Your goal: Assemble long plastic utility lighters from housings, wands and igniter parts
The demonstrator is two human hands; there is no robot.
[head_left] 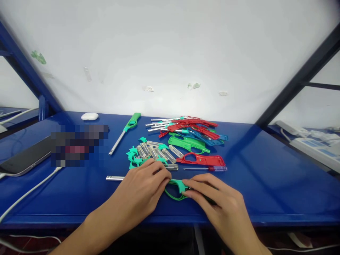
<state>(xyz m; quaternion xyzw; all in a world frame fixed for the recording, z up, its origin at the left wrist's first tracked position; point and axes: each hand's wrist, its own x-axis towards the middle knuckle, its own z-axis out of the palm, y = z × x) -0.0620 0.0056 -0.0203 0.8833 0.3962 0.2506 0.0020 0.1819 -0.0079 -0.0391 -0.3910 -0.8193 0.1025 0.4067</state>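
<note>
Low at the table's front lies a green stick lighter (175,197), its metal tube (114,178) pointing left. My left hand (148,182) is closed around its front part, hiding where the tube joins. With thumb and fingertips, my right hand (221,198) pinches the teal trigger (181,185) and covers most of the handle. Just beyond my hands are several clear fuel tanks (168,156) and loose teal plastic pieces (135,159). A red handle shell (209,160) and a screwdriver (217,169) lie beside them.
Farther back are a green handle shell (191,142), a pile of red and blue shells with metal tubes (191,127), and a whole green lighter (131,124). A phone (26,156), a white cable (32,193) and a white earbud case (89,116) lie left. A wall (170,53) stands behind.
</note>
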